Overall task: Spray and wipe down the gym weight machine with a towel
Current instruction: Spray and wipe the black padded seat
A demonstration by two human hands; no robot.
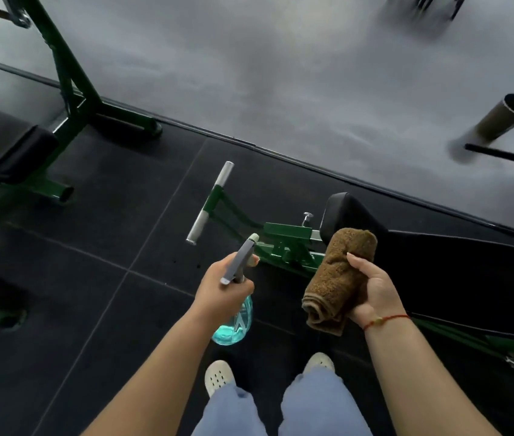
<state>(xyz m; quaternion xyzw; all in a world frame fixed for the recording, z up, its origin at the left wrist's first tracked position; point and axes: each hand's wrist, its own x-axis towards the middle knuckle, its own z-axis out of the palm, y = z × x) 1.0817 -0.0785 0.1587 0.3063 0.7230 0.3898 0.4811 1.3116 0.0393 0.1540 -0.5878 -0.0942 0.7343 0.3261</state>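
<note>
two hands are seen: a spray bottle (pixel 234 324), half hidden, is clasped by the left hand (pixel 222 289); a rolled towel (pixel 334 278) is gripped by fingers of the right hand (pixel 372 291). the green weight machine (pixel 284 237), set on black floor tiles (pixel 92 278), is cut off at right.

rough cloth towel (pixel 339 278), painted metal frame (pixel 284 231)

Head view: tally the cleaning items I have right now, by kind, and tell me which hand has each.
spray bottle: 1, held in the left hand
brown towel: 1, rolled, held in the right hand
Total: 2
</note>
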